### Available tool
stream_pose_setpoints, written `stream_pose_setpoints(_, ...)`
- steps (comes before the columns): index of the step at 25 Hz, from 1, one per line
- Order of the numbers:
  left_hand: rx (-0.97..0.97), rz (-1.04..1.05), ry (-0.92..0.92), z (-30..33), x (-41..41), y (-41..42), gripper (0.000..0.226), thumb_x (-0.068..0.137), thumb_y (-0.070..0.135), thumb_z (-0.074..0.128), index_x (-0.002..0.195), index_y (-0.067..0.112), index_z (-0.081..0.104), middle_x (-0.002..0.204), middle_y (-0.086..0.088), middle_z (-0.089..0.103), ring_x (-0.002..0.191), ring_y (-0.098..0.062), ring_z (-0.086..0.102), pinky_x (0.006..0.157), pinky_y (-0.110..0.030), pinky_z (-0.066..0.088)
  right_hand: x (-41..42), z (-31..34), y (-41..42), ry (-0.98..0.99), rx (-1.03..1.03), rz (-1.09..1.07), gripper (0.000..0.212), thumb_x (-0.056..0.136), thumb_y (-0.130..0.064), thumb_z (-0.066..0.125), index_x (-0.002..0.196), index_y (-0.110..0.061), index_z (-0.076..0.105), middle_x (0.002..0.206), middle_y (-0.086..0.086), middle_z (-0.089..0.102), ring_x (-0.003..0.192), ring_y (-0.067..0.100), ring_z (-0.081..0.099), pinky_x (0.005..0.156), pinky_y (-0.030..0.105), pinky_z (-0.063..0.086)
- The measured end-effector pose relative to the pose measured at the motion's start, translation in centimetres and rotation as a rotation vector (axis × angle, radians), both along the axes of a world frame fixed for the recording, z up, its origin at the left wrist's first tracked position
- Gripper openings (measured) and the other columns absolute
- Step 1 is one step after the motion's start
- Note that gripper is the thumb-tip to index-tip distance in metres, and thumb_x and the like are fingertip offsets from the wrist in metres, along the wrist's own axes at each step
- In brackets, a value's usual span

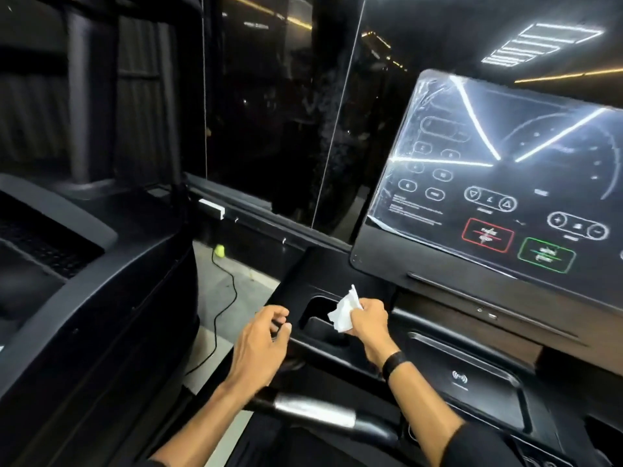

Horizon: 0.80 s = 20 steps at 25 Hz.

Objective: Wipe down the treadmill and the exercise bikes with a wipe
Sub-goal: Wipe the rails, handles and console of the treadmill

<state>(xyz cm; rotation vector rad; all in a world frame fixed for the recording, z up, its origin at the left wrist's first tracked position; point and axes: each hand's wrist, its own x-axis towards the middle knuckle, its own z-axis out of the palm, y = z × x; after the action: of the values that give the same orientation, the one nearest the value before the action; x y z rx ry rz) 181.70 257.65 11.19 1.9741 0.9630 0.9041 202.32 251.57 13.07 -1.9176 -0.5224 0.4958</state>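
You stand at the treadmill (438, 332), its console screen (505, 183) ahead of you and to the right, tilted back. Below the screen runs a tray (485, 382), and left of that tray sits a cup recess (320, 326). Your right hand (369, 320) is over that recess, holding the wipe (344, 310) on its left side. Your left hand (261, 345) is just left of the recess, near the right hand but apart from it. A handlebar (313, 412) crosses below both hands. To your left stands another machine (101, 298); between the two lies the floor (222, 281), with a cable (224, 298) running along it. Behind everything is a glass wall (269, 112).
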Motion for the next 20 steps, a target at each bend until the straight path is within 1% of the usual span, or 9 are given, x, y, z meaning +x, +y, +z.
stream_pose_setpoints(2,-0.032,0.038,0.014,-1.4,0.0,1.8,0.020,0.090,0.022,0.065,0.107,0.031,0.059,0.096,0.018,0.062,0.086,-0.001,0.060,0.076,-0.026,0.051,-0.6,-2.3,3.0,0.018,-0.083,-0.063,0.020,0.090,-0.015,0.053,0.085,0.002,0.063,0.094,0.020,0.069,0.086,0.033,0.068,0.074,0.044,0.058)
stream_pose_setpoints(5,-0.054,0.022,0.032,-3.4,0.7,5.1,0.020,0.090,0.024,0.065,0.109,0.026,0.062,0.102,0.014,0.064,0.094,-0.007,0.062,0.082,-0.032,0.051,-3.5,-5.0,7.7,0.232,-0.187,0.069,0.034,0.085,-0.045,0.060,0.099,-0.014,0.063,0.111,0.002,0.065,0.097,0.020,0.062,0.088,0.034,0.051)
stream_pose_setpoints(8,-0.045,0.010,0.066,-4.6,1.7,7.2,0.028,0.094,0.039,0.053,0.115,0.023,0.062,0.111,0.009,0.065,0.100,-0.014,0.063,0.085,-0.031,0.049,-4.1,-6.0,11.3,0.507,-0.153,0.115,0.108,0.068,-0.092,0.043,0.149,-0.021,0.038,0.154,-0.004,0.034,0.143,0.022,0.034,0.117,0.041,0.032)
stream_pose_setpoints(10,-0.061,-0.002,0.070,-5.0,2.2,8.0,0.045,0.092,0.051,0.040,0.118,0.020,0.061,0.115,0.005,0.064,0.104,-0.019,0.062,0.089,-0.032,0.047,-2.8,-6.2,12.0,0.655,-0.033,0.060,0.135,0.046,-0.105,0.040,0.151,-0.020,0.037,0.158,0.003,0.033,0.140,0.024,0.042,0.114,0.046,0.037)
stream_pose_setpoints(12,-0.071,-0.013,0.085,-5.7,2.7,8.4,0.061,0.090,0.059,0.028,0.121,0.018,0.059,0.119,0.003,0.061,0.109,-0.020,0.058,0.095,-0.033,0.043,-2.4,-6.5,13.0,0.700,-0.020,0.008,0.141,0.040,-0.106,0.041,0.150,-0.018,0.040,0.156,0.007,0.038,0.135,0.023,0.048,0.113,0.042,0.038)
stream_pose_setpoints(14,-0.032,-0.038,0.109,-6.4,3.1,8.3,0.067,0.090,0.062,0.020,0.123,0.018,0.058,0.122,0.003,0.059,0.113,-0.019,0.055,0.099,-0.031,0.039,-4.6,-4.1,11.3,0.562,-0.157,0.018,0.125,0.055,-0.104,0.034,0.144,-0.017,0.046,0.148,0.005,0.047,0.128,0.017,0.052,0.106,0.030,0.039)
stream_pose_setpoints(15,-0.005,-0.048,0.111,-6.6,3.4,8.3,0.068,0.092,0.062,0.018,0.123,0.017,0.058,0.123,0.002,0.058,0.114,-0.020,0.054,0.101,-0.032,0.039,-5.5,-2.7,10.2,0.440,-0.223,0.094,0.103,0.069,-0.097,0.027,0.125,-0.016,0.059,0.125,0.005,0.061,0.108,0.013,0.059,0.093,0.024,0.041)
stream_pose_setpoints(17,0.060,-0.063,0.152,-7.0,3.9,8.3,0.073,0.097,0.062,0.011,0.123,0.013,0.059,0.125,-0.002,0.058,0.118,-0.022,0.054,0.108,-0.041,0.038,-6.7,-0.8,8.0,0.189,-0.468,0.270,0.079,0.077,-0.089,0.011,0.080,-0.024,0.055,0.079,-0.005,0.055,0.074,0.008,0.051,0.080,0.024,0.036)
stream_pose_setpoints(20,0.180,-0.089,0.268,-7.8,4.0,8.3,0.077,0.100,0.055,0.001,0.121,0.010,0.061,0.127,-0.009,0.059,0.122,-0.026,0.056,0.113,-0.051,0.029,-7.2,0.1,4.7,-0.206,-0.719,0.603,0.087,0.077,-0.090,0.000,0.090,-0.026,0.058,0.079,-0.006,0.058,0.088,0.019,0.060,0.086,0.033,0.039)
